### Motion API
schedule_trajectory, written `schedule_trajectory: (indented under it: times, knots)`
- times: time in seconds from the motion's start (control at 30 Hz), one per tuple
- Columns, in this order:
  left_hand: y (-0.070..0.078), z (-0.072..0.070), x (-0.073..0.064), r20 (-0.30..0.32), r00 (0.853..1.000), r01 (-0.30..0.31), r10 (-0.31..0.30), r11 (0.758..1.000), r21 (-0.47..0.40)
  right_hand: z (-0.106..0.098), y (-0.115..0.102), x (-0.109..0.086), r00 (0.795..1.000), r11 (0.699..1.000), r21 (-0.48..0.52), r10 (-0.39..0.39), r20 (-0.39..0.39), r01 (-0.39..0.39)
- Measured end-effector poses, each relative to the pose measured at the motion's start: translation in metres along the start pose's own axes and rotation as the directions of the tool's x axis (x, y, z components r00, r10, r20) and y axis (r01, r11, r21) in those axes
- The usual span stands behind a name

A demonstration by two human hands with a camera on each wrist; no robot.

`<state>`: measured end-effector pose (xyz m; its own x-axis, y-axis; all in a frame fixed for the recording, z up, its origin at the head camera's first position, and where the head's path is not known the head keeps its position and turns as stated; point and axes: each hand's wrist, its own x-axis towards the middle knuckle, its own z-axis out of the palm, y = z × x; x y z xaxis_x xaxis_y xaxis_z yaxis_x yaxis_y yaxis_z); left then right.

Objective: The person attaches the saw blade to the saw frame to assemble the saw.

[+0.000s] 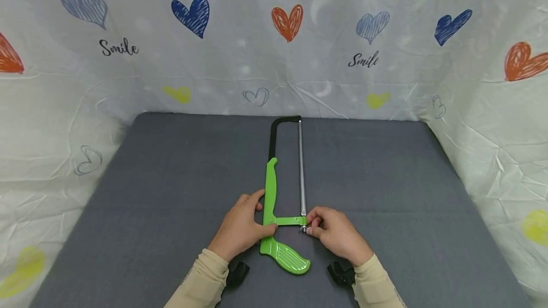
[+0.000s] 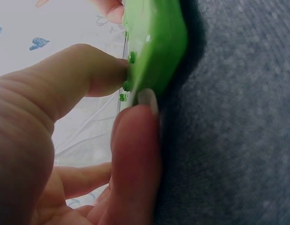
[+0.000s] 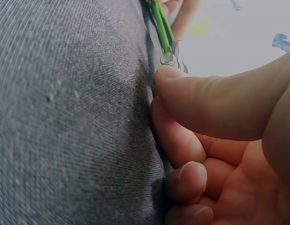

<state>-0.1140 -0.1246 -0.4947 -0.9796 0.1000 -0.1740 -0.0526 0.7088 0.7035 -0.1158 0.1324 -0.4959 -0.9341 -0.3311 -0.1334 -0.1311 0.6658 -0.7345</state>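
Observation:
A hacksaw [image 1: 269,189] with a green handle and black front frame lies on the grey cloth, its grip toward me. Along its right side runs the silver blade [image 1: 301,170]. My left hand [image 1: 239,226] holds the green frame from the left, thumb over it near the crossbar and fingers along the outer edge; in the left wrist view thumb and finger press on the green body [image 2: 159,42]. At the crossbar's right end, my right hand [image 1: 336,233] pinches the small metal wing nut [image 1: 303,229] between thumb and forefinger. Its threaded bolt [image 3: 168,59] shows just past the thumb tip.
The grey cloth [image 1: 385,170] covers the table. A white curtain [image 1: 231,61] printed with hearts and "Smile" stands behind it and along both sides. Tiny green specks [image 3: 50,98] lie on the cloth. Black straps [image 1: 341,274] sit at both wrists.

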Motion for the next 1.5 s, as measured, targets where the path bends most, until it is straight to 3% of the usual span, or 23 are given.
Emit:
schedule_trajectory:
  times: [0.33,0.6,0.93,1.5]
  knots:
    - [0.004,0.0,0.0,-0.007,1.0,-0.014,0.014,1.0,0.008,-0.002,0.001,0.0,1.0,0.999,-0.037,-0.027,-0.005,0.027]
    - [0.006,-0.002,0.002,-0.009,1.0,-0.021,0.021,0.999,0.024,0.001,-0.006,-0.001,0.992,0.992,0.025,0.121,-0.041,-0.12]
    - [0.005,-0.001,0.001,-0.013,1.0,-0.017,0.018,1.0,0.024,0.005,-0.004,-0.001,0.991,0.994,-0.007,0.111,-0.079,-0.112]
    - [0.001,0.002,-0.001,-0.001,1.0,-0.003,0.003,1.0,-0.002,0.008,-0.005,0.0,0.989,0.991,-0.002,0.134,-0.069,-0.135]
